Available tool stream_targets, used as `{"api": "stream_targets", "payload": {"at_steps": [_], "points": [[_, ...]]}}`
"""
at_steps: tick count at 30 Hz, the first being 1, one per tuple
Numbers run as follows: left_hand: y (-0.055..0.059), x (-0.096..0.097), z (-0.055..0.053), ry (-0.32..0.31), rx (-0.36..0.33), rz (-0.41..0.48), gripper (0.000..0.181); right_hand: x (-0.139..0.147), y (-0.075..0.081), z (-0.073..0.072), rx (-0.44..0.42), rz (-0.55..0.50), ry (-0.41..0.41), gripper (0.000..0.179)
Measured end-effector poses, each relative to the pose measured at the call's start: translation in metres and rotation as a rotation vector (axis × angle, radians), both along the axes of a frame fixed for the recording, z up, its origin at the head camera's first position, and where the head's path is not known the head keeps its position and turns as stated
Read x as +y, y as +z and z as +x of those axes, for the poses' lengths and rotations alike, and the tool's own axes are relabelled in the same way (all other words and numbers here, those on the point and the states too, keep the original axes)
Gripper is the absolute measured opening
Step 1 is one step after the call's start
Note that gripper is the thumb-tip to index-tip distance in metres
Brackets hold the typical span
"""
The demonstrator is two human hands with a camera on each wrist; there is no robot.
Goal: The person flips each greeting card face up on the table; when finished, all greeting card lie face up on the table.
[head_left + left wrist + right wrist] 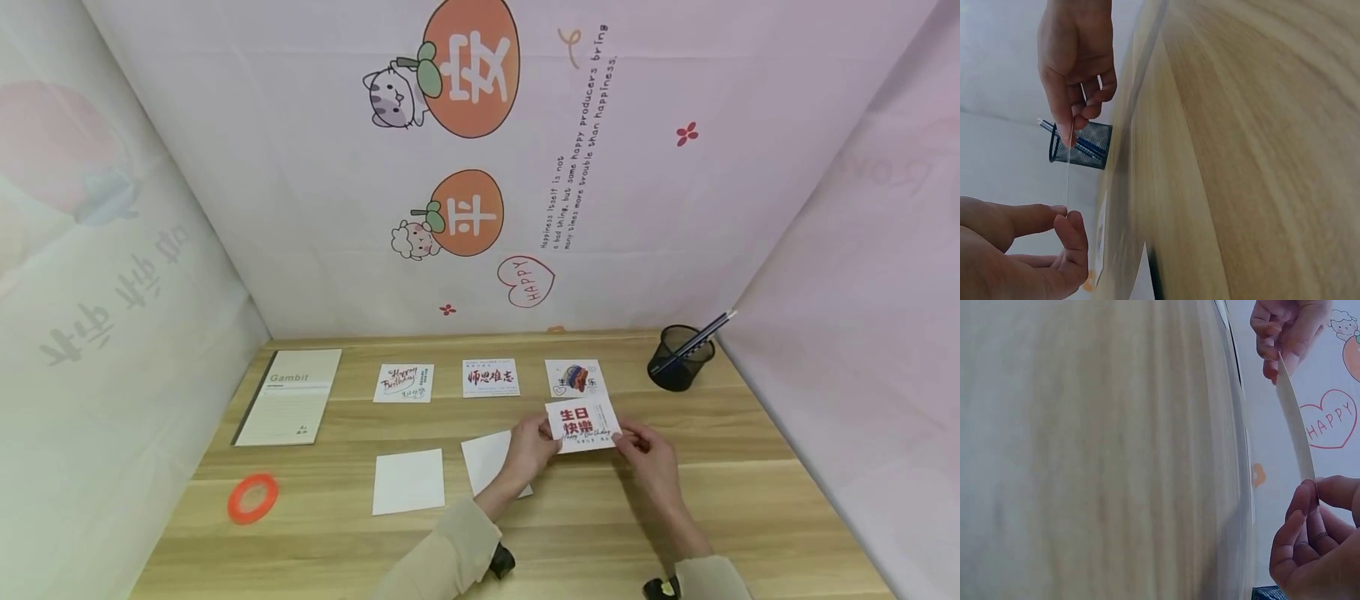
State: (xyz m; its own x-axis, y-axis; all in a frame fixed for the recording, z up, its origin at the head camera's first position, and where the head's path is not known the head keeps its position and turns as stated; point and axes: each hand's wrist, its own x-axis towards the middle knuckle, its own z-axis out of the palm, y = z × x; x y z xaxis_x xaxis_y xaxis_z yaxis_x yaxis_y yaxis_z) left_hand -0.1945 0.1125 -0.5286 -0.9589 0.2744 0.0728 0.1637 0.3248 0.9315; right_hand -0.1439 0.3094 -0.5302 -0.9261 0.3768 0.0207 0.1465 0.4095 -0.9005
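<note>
A square white card (pixel 585 423) with red Chinese lettering is held up between both hands, printed face toward the head camera. My left hand (pixel 531 454) pinches its left edge between thumb and fingers, and my right hand (pixel 651 458) pinches the lower right corner. The right wrist view shows the card (pixel 1295 425) nearly edge-on and slightly bowed, raised off the table. Just behind it lies a card with a colourful picture (pixel 576 377), overlapped by the held one in the head view. A blank white card (pixel 487 458) sits partly hidden under my left forearm.
A "Happy Birthday" card (pixel 403 383) and a card with red lettering (pixel 491 377) lie in the back row. Nearer is another blank card (pixel 408 481). At left are a notebook (pixel 292 396) and a red-orange tape roll (pixel 252 498); a mesh pen cup (pixel 675 367) stands back right.
</note>
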Motion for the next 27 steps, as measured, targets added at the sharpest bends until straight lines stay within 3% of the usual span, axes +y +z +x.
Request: {"api": "stream_targets", "payload": {"at_steps": [4,8,17,27], "points": [[-0.002,-0.001,0.000,0.003,0.007,-0.018,0.011,0.002,0.001,0.001,-0.040,0.059,0.018,0.031],[-0.005,0.000,0.000,-0.002,0.011,-0.056,0.017,0.005,0.000,0.003,-0.095,0.146,0.058,0.031],[-0.008,0.003,0.000,-0.065,-0.075,-0.079,0.007,0.010,-0.003,0.005,-0.112,0.316,0.147,0.026],[-0.007,0.007,0.001,-0.114,-0.058,-0.149,0.012,0.011,-0.002,0.007,-0.169,0.391,0.163,0.030]]}}
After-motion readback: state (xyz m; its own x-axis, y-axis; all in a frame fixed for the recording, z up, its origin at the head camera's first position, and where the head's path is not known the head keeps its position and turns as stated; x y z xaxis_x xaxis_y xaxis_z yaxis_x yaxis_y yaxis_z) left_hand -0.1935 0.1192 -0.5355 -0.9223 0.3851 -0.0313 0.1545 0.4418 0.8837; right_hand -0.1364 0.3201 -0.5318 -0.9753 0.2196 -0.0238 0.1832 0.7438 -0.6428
